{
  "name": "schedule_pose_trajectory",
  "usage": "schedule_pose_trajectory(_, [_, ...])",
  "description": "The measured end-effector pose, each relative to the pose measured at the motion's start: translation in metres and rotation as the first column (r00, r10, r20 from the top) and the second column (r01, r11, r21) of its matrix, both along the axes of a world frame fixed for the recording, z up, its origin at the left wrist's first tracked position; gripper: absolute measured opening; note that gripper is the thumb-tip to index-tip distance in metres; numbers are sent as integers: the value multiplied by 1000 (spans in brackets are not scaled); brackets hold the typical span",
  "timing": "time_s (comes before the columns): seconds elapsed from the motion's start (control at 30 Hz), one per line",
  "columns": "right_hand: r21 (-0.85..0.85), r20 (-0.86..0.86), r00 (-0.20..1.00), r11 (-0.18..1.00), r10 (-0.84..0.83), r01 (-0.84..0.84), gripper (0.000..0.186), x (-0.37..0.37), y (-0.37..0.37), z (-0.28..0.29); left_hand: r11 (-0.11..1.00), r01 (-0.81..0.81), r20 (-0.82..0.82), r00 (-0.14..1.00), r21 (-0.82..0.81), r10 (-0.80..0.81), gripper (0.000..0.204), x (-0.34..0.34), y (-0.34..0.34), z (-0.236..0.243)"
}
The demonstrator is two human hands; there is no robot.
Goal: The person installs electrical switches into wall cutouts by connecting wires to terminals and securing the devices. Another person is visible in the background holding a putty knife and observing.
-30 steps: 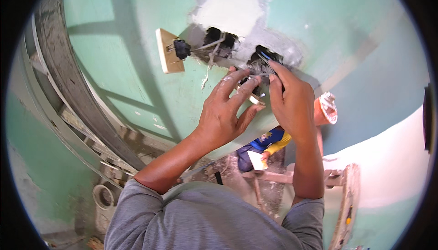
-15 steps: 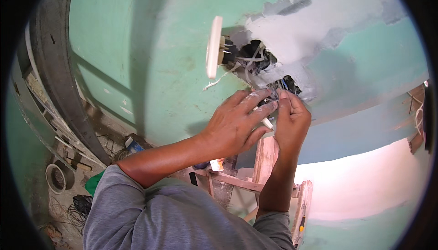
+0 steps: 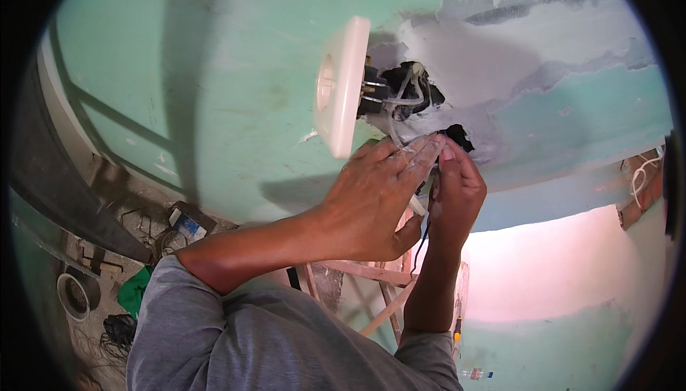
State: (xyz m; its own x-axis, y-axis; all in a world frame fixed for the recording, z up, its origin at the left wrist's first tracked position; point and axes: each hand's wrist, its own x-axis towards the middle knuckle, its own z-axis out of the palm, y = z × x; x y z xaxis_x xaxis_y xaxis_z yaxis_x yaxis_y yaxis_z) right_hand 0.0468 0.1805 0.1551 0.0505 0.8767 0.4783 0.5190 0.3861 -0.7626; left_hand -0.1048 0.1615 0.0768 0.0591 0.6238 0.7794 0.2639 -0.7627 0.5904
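A white wall socket (image 3: 344, 87) hangs out from the green wall by its wires, its metal terminals facing a ragged hole (image 3: 413, 91). Below it is a second, smaller hole (image 3: 459, 137). My left hand (image 3: 375, 202) is in front of this lower hole, curled around a white fitting (image 3: 416, 205) of which only an edge shows. My right hand (image 3: 457, 184) meets it there, thumb and fingers pinched together at the left fingertips. A thin dark wire (image 3: 420, 248) hangs down between the hands. The pinched end is hidden by the fingers.
A wooden ladder-like frame (image 3: 368, 271) stands below my arms, with a yellow-handled screwdriver (image 3: 457, 330) by its right side. A bucket (image 3: 75, 297), green cloth (image 3: 134, 291) and black bundle (image 3: 118, 330) lie on the floor at left. Grey patching plaster surrounds the holes.
The view has shifted, and the hanging socket now shows more of its front. My hands stay together at the lower hole; the dark wire now shows hanging between them.
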Motion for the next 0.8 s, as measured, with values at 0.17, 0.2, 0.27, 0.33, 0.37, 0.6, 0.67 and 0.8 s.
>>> schedule_pose_trajectory(0.17, [2, 3, 1000, 1000, 5, -5, 25, 2, 1, 3, 999, 35, -39, 999, 2, -35, 88, -4, 4, 3])
schedule_pose_trajectory(0.2, [17, 22, 1000, 1000, 4, -4, 26, 2, 1, 3, 999, 48, -26, 999, 7, -48, 88, -3, 5, 3])
schedule_pose_trajectory(0.27, [47, 60, 998, 999, 2, -5, 26, 0, 2, 3, 998, 56, -22, 998, -15, -56, 88, -6, 5, 5])
schedule_pose_trajectory(0.33, [1, 51, 999, 1000, 15, -15, 27, -1, 0, 8, 998, 55, -10, 998, -17, -55, 89, -6, 5, 4])
schedule_pose_trajectory(0.37, [-23, 45, 999, 1000, 21, -20, 27, -1, -1, 10, 999, 52, -1, 999, -10, -52, 89, -5, 6, 4])
schedule_pose_trajectory(0.6, [-74, 5, 995, 992, 104, -104, 28, 0, 0, 16, 920, 378, 181, 916, -99, -357, 97, -18, 11, 1])
schedule_pose_trajectory(0.67, [-109, -90, 988, 985, 127, -136, 29, 2, 0, 16, 819, 557, 314, 809, -140, -497, 95, -23, 15, 6])
schedule_pose_trajectory(0.8, [12, 74, 994, 996, 85, -86, 29, 2, 1, 8, 772, 631, 359, 738, -70, -571, 88, -22, 19, 1])
